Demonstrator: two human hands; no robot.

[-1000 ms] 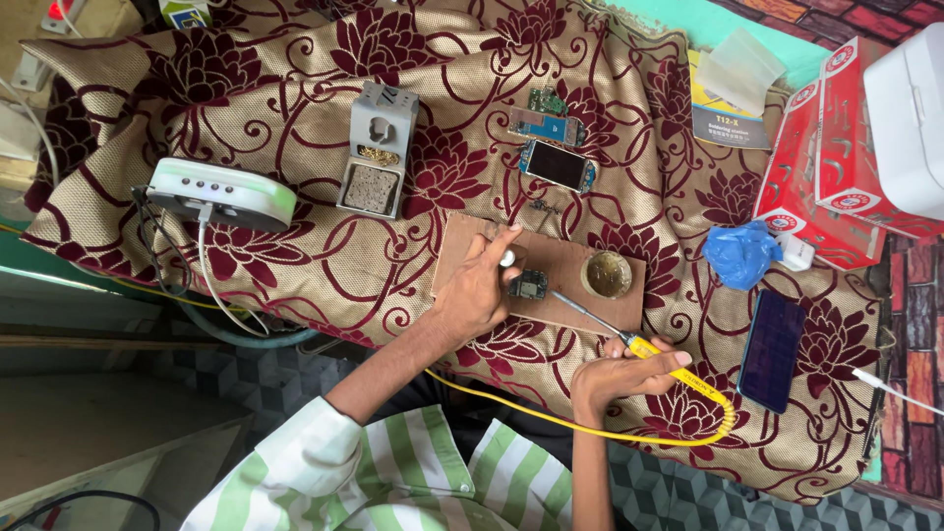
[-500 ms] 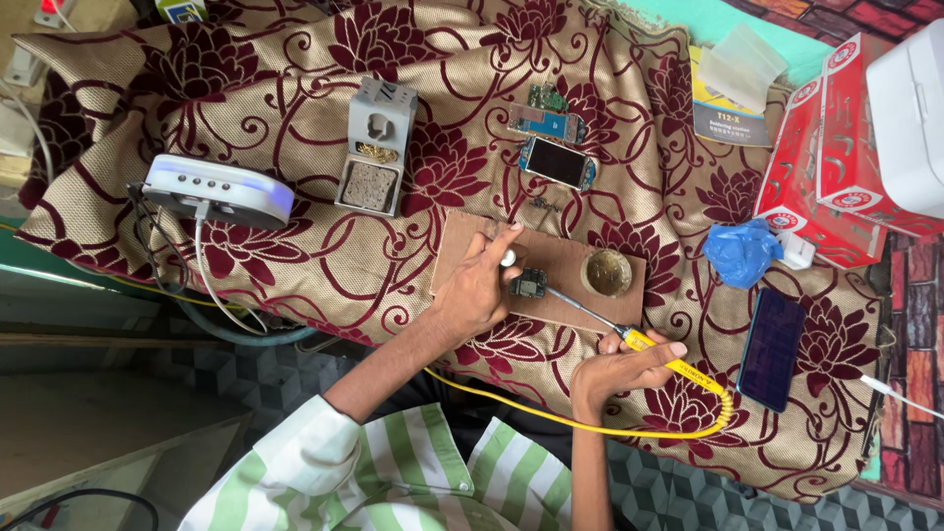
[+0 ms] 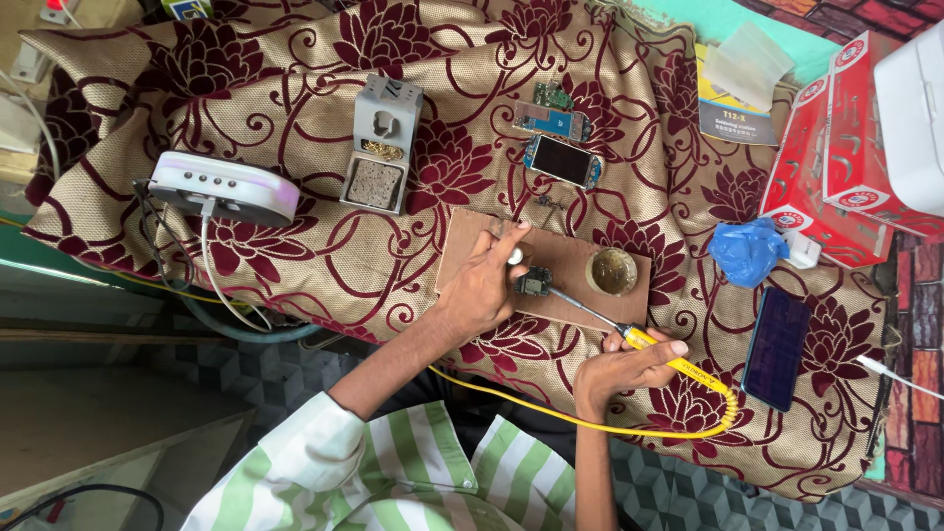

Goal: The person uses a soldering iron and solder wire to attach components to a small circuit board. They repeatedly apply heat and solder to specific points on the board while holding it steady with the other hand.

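Note:
My right hand (image 3: 621, 366) grips a soldering iron with a yellow handle (image 3: 657, 347). Its metal tip reaches up-left onto a small dark circuit board (image 3: 534, 285). That board lies on a brown cardboard sheet (image 3: 551, 258). My left hand (image 3: 484, 277) rests on the cardboard just left of the board, fingers curled around a small white piece (image 3: 514, 256). A yellow cable (image 3: 610, 428) loops from the iron's handle back under my arms. A round tin of brownish paste (image 3: 613, 271) sits on the cardboard to the right of the board.
A maroon-and-gold flowered cloth (image 3: 295, 265) covers the table. On it are a grey iron stand (image 3: 380, 147), a white soldering station (image 3: 224, 189), phone parts (image 3: 561, 159), a blue bag (image 3: 744, 252), a dark phone (image 3: 777, 346) and red boxes (image 3: 836, 162).
The camera view shifts slightly. My right hand keeps the iron on the board and my left hand stays in place.

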